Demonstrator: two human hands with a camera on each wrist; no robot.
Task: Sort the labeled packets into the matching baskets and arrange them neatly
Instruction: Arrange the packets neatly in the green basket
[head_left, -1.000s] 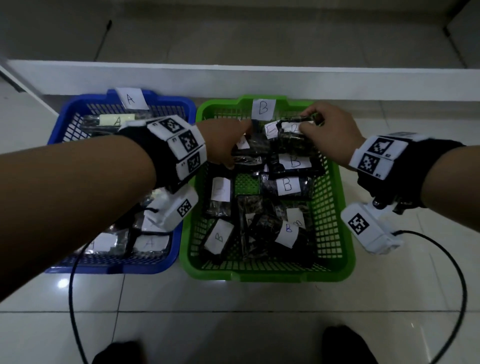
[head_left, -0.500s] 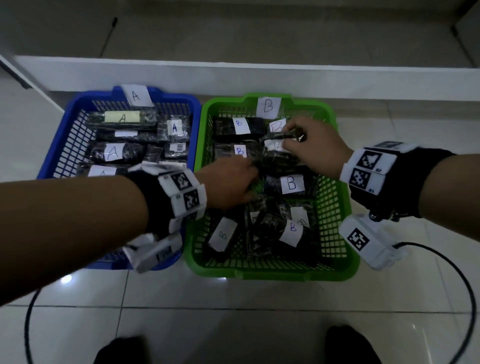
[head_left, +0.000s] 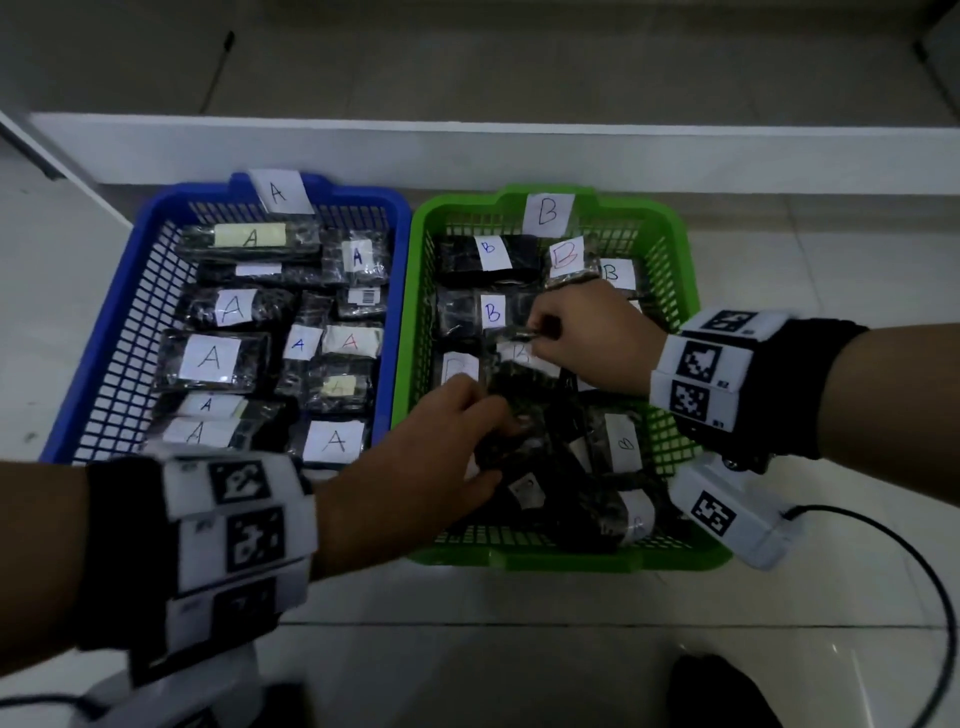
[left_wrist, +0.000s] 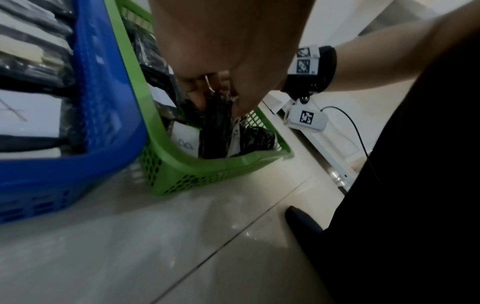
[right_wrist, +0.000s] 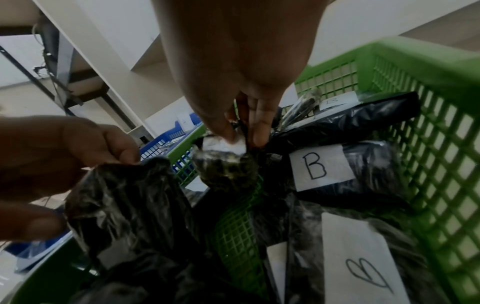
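A blue basket (head_left: 358, 188) tagged A stands at the left and holds several dark packets with A labels. Beside it, the green basket (head_left: 571, 558) tagged B holds several dark packets with B labels. Both hands are inside the green basket. My left hand (head_left: 498, 447) grips a crinkled dark packet (head_left: 519, 452) near the basket's middle, which also shows as the packet (right_wrist: 130, 195) in the right wrist view. My right hand (head_left: 540, 335) pinches the top edge of a B packet (head_left: 519, 364) just behind it, with fingertips (right_wrist: 259, 135) on its white label.
A white raised ledge (head_left: 467, 150) runs behind both baskets. A black cable (head_left: 924, 597) loops over the tiled floor at the right. Dark shoes (head_left: 717, 691) stand at the near edge. The baskets touch side by side.
Both hands have drawn back from the far end of the green basket to its middle. The left hand now grips a dark packet, and the right hand pinches a B packet lower down.
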